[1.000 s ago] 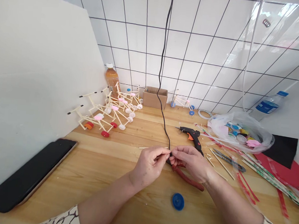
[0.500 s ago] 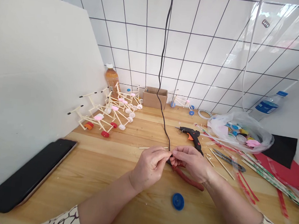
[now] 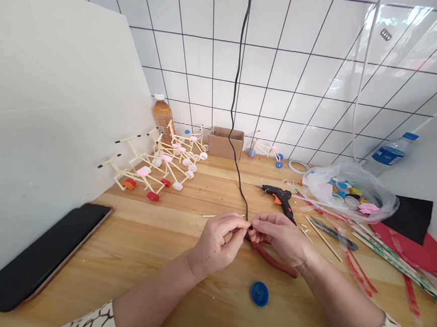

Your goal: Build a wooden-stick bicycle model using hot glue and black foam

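Note:
My left hand [image 3: 218, 241] and my right hand [image 3: 281, 238] meet fingertip to fingertip over the middle of the table. Between them a small black piece [image 3: 251, 227] peeks out, pinched by both thumbs and forefingers; most of it is hidden. Beneath the right hand lies a pair of red-handled pliers [image 3: 275, 261], its jaws partly covered. A blue bottle cap [image 3: 259, 293] rests on the wood just below the hands. Behind the right hand, a black glue gun [image 3: 282, 198] with an orange trigger lies on its side.
Stick models [image 3: 158, 164] with bottle-cap wheels stand at the back left, near a tablet-like black slab [image 3: 39, 255]. A cardboard box [image 3: 225, 146] sits by the wall. Rightward are scissors [image 3: 334, 233], loose sticks and a plastic bag [image 3: 385, 204] of caps. A black cable [image 3: 237, 167] hangs down centrally.
Both hands keep their pinch in almost the same place. The left fingers shift very slightly, and a little more of the black piece shows. The whole view moves a touch.

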Available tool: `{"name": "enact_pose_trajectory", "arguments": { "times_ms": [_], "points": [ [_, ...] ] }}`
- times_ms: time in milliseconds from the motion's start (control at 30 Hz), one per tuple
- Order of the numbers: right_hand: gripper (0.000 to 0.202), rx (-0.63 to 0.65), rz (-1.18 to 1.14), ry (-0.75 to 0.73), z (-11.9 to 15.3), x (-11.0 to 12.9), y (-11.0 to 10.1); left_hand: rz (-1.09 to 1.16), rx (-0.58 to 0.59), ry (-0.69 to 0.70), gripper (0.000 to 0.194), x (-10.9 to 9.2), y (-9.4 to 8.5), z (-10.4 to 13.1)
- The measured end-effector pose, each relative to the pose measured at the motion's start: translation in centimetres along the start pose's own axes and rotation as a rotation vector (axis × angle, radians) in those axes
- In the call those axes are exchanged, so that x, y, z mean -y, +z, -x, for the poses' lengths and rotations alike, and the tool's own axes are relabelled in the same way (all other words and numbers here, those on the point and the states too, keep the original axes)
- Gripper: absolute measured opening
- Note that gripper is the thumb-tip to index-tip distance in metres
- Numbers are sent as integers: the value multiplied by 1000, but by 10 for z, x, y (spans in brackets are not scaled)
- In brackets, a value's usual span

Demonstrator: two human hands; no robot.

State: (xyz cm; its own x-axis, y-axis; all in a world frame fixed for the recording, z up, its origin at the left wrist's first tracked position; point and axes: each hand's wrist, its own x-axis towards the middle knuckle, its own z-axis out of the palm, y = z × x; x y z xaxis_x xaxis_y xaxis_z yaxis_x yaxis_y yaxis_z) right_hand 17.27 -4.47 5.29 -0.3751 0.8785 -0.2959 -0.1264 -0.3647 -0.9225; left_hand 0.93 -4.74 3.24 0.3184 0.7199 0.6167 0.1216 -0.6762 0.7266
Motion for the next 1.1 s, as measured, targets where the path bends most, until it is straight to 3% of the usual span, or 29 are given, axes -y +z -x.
{"name": "enact_pose_trajectory", "arguments": {
  "times_ms": [233,467,633,833,1100],
  "points": [
    [24,16,51,-16,0,-2,-2,-16,6,-55,14,3,1,2],
    [25,-25,197,-26,2,2,-1,122,38,-300,11,0,2,0],
    [17,-27,435,-82,2,3,-3,137,78,-433,12,1,2,-2],
    [16,-49,758,-124,2,3,-2,109,86,-490,12,5,2,-3],
    [14,-107,846,-176,1,-2,2,57,80,-496,15,4,3,-3]
  ]
}}
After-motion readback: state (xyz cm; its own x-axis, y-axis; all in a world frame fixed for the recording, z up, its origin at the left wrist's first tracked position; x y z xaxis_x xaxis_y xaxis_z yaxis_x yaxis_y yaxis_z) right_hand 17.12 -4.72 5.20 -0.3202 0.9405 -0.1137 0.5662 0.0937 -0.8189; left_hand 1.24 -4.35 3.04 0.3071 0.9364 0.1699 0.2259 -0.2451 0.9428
